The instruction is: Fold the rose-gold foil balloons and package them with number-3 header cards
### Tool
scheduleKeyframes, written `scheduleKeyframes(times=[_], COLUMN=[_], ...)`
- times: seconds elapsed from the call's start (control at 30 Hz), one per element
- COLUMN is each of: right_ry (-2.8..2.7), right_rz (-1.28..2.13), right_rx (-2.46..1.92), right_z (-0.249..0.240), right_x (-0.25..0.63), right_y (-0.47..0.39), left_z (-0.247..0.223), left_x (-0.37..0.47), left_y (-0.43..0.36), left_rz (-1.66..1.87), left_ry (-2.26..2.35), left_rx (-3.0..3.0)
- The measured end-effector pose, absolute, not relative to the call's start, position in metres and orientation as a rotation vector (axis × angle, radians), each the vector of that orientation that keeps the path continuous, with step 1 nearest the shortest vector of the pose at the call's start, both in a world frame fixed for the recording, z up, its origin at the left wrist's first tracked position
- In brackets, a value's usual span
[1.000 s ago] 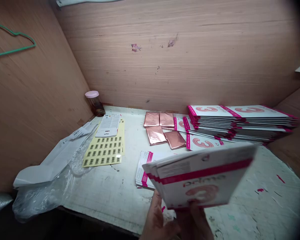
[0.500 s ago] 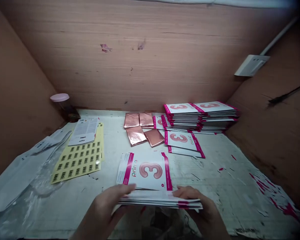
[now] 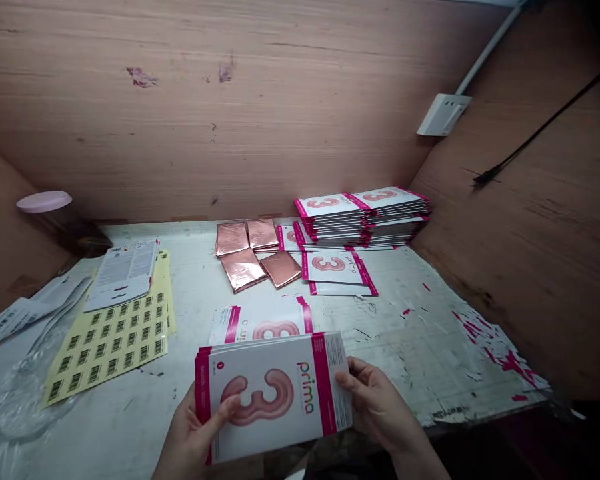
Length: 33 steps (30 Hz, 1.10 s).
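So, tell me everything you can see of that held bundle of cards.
The bundle of cards looks like thin white cardboard, several layers slightly offset. Its face shows magenta bands, a pink balloon-like 3 lying sideways and a multicoloured "prima". It is tilted toward the camera at the table, left fingers gripping one end, right fingers the other.

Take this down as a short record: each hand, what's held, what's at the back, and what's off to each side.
Left hand: grips left end, thumb across the front
Right hand: grips right edge
Held: printed cards, several together, front showing "prima" and a 3
Back: copper foil packets, tall card stack
Left side: barcode sheet, lidded jar
Right side: pink-and-white scraps
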State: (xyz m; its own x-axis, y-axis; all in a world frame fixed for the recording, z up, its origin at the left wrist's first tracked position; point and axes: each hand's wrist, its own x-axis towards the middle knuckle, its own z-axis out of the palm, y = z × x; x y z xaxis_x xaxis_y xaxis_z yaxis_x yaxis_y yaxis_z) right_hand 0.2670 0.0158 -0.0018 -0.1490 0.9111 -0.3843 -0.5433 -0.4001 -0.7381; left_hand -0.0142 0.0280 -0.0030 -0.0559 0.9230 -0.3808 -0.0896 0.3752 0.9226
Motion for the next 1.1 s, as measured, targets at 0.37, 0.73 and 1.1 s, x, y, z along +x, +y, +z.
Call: scheduleKeyframes(times=[0.37,0.73,1.1], right_ry=[-0.499,-0.401,-0.19], right_rz=[1.99,1.938,1.977], right_rx=[-0.847,-0.858,-0.718], right_z=[0.002,0.002,0.003], right_x=[0.274,0.276,0.269], right_y=[0.008,0.0,-0.01], left_z=[0.011,0.022,0.015], left_x=[-0.004,0.002,0.015], left_y=[0.027,0.034,0.037], left_rz=[0.952,0.919,0.882], left_ry=[1.374,1.346,1.333], left_rx=[0.724,0.741,0.748])
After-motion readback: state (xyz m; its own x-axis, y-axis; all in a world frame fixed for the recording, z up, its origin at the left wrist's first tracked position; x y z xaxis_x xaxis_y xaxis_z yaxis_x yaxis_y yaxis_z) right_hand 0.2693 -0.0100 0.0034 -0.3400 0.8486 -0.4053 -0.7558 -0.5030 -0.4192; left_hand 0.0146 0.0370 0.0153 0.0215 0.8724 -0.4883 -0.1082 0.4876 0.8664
